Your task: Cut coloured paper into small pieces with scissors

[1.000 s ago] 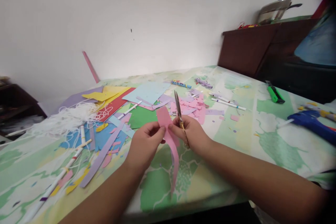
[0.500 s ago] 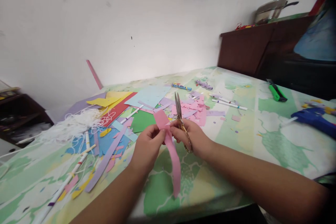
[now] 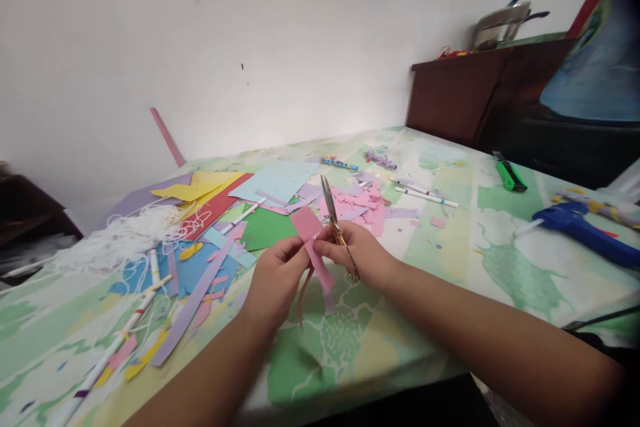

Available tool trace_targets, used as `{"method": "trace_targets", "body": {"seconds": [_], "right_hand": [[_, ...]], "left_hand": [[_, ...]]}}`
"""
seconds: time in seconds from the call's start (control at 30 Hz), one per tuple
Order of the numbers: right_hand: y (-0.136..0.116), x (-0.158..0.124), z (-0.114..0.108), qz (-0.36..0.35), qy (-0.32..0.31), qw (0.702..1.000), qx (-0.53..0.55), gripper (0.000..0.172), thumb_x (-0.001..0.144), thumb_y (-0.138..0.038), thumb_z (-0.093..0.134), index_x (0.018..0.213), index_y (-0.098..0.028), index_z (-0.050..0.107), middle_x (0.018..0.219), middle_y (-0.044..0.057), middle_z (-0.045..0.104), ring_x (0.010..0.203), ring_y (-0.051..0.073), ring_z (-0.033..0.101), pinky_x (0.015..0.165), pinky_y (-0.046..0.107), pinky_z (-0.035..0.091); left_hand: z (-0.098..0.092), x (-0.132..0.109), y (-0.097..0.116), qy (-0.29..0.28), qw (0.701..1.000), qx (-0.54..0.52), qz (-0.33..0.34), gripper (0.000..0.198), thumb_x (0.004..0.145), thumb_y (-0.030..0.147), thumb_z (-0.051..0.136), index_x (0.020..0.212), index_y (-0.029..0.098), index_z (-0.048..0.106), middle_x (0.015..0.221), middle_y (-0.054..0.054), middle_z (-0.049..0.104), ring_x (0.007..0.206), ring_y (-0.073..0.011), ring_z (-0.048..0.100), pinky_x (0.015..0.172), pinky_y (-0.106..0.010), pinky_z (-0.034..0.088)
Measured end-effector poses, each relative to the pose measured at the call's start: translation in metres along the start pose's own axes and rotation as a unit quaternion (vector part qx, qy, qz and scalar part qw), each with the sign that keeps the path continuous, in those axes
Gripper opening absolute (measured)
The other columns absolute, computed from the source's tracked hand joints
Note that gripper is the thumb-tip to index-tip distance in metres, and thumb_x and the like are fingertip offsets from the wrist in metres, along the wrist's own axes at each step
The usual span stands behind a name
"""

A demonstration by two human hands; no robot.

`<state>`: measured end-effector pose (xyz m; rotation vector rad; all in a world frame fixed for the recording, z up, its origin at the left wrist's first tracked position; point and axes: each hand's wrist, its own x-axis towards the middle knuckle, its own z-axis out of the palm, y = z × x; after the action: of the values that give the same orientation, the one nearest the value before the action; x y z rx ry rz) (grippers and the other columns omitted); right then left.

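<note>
A pink paper strip (image 3: 306, 221) is pinched between both hands above the table's near side. My left hand (image 3: 273, 280) has its thumb and fingers closed on the strip's left side. With thumb and fingers pressed together, my right hand (image 3: 367, 253) grips the strip from the other side. Scissors (image 3: 329, 200) with gold handles are also in the right hand, their blades pointing up and away, nearly closed. Below the fingers the strip hangs in a wider piece and a narrow edge-on piece. The fingertips partly hide where these meet.
Paper scraps (image 3: 360, 203), a green sheet (image 3: 267, 227) and a light blue sheet (image 3: 273, 183) lie beyond the hands. White yarn (image 3: 125, 237) is heaped at left. A green box cutter (image 3: 510, 175) and blue glue gun (image 3: 580, 227) lie at right.
The pink strip's long single tail has changed shape; now a shorter wide piece and a narrow piece hang below the fingers. Scissors remain in my right hand. The view has shifted slightly right.
</note>
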<state>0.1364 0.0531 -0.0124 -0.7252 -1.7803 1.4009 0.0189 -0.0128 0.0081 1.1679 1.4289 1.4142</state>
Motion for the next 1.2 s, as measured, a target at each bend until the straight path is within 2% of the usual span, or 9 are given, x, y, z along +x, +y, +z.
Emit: {"method": "trace_targets", "body": {"seconds": [0.2, 0.37, 0.53, 0.63, 0.7, 0.8, 0.87, 1.03, 1.2], "right_hand": [[0.0, 0.0, 0.001, 0.02, 0.016, 1.0, -0.01, 0.018, 0.066, -0.036, 0.051, 0.068, -0.018, 0.049, 0.055, -0.004, 0.047, 0.049, 0.008, 0.042, 0.046, 0.02, 0.034], [0.002, 0.001, 0.001, -0.002, 0.033, 0.999, -0.041, 0.017, 0.064, -0.034, 0.054, 0.066, -0.018, 0.049, 0.058, -0.004, 0.047, 0.054, 0.008, 0.042, 0.051, 0.02, 0.034], [-0.003, -0.001, -0.003, -0.002, 0.024, 0.999, -0.034, 0.021, 0.066, -0.039, 0.051, 0.066, -0.019, 0.046, 0.055, -0.005, 0.043, 0.05, 0.008, 0.039, 0.047, 0.02, 0.032], [-0.011, -0.004, -0.009, -0.004, 0.032, 0.993, -0.113, 0.027, 0.068, -0.045, 0.047, 0.064, -0.019, 0.045, 0.052, -0.005, 0.038, 0.047, 0.007, 0.034, 0.043, 0.02, 0.029], [-0.015, -0.005, -0.012, -0.012, 0.056, 0.973, -0.223, 0.031, 0.068, -0.049, 0.045, 0.061, -0.019, 0.044, 0.051, -0.004, 0.04, 0.046, 0.008, 0.034, 0.042, 0.02, 0.026], [-0.018, -0.006, -0.015, -0.016, 0.103, 0.917, -0.386, 0.033, 0.067, -0.05, 0.043, 0.056, -0.019, 0.042, 0.049, -0.003, 0.043, 0.045, 0.009, 0.033, 0.041, 0.021, 0.021], [-0.019, -0.004, -0.017, -0.013, 0.116, 0.883, -0.455, 0.032, 0.067, -0.048, 0.044, 0.055, -0.019, 0.042, 0.05, -0.002, 0.045, 0.044, 0.009, 0.033, 0.04, 0.022, 0.019], [-0.017, -0.002, -0.022, -0.043, 0.098, 0.838, -0.535, 0.024, 0.066, -0.042, 0.048, 0.061, -0.019, 0.047, 0.06, 0.001, 0.051, 0.054, 0.013, 0.041, 0.043, 0.023, 0.022], [-0.014, -0.001, -0.024, -0.122, 0.073, 0.811, -0.568, 0.018, 0.065, -0.035, 0.051, 0.065, -0.018, 0.049, 0.063, 0.004, 0.051, 0.063, 0.017, 0.044, 0.054, 0.026, 0.03]], "left_hand": [[0.001, -0.001, 0.001, -0.007, 0.997, -0.08, -0.02, 0.02, 0.064, 0.027, 0.056, 0.078, 0.014, 0.062, 0.069, -0.002, 0.062, 0.068, -0.0145, 0.056, 0.071, -0.029, 0.043], [0.002, 0.002, 0.0, 0.006, 0.997, -0.073, -0.039, 0.02, 0.059, 0.025, 0.061, 0.076, 0.014, 0.06, 0.074, -0.002, 0.062, 0.067, -0.0132, 0.055, 0.069, -0.028, 0.044], [-0.001, 0.003, -0.001, 0.012, 0.995, -0.095, -0.038, 0.013, 0.061, 0.026, 0.06, 0.067, 0.014, 0.059, 0.061, 0.001, 0.059, 0.059, -0.0098, 0.053, 0.06, -0.024, 0.044], [-0.002, 0.001, 0.0, 0.012, 0.992, -0.115, -0.052, 0.013, 0.06, 0.026, 0.06, 0.061, 0.014, 0.058, 0.054, 0.002, 0.056, 0.053, -0.0085, 0.051, 0.056, -0.022, 0.043], [-0.002, 0.001, 0.002, 0.013, 0.988, -0.141, -0.059, 0.013, 0.061, 0.026, 0.06, 0.06, 0.013, 0.057, 0.054, 0.001, 0.057, 0.052, -0.0085, 0.052, 0.054, -0.021, 0.043], [-0.005, 0.002, 0.003, 0.015, 0.981, -0.184, -0.057, 0.013, 0.062, 0.025, 0.06, 0.063, 0.013, 0.057, 0.056, 0.001, 0.057, 0.055, -0.009, 0.053, 0.055, -0.021, 0.043], [-0.009, 0.004, 0.003, 0.02, 0.976, -0.21, -0.055, 0.014, 0.063, 0.026, 0.059, 0.065, 0.012, 0.057, 0.058, 0.0, 0.058, 0.058, -0.0096, 0.054, 0.058, -0.022, 0.044], [-0.022, 0.013, 0.004, 0.049, 0.962, -0.263, -0.047, 0.013, 0.062, 0.025, 0.059, 0.066, 0.013, 0.057, 0.062, 0.0, 0.06, 0.062, -0.0101, 0.055, 0.062, -0.023, 0.045], [-0.029, 0.017, 0.005, 0.058, 0.953, -0.289, -0.064, 0.012, 0.062, 0.025, 0.058, 0.065, 0.014, 0.056, 0.059, 0.002, 0.058, 0.055, -0.0073, 0.053, 0.053, -0.02, 0.043]]}}
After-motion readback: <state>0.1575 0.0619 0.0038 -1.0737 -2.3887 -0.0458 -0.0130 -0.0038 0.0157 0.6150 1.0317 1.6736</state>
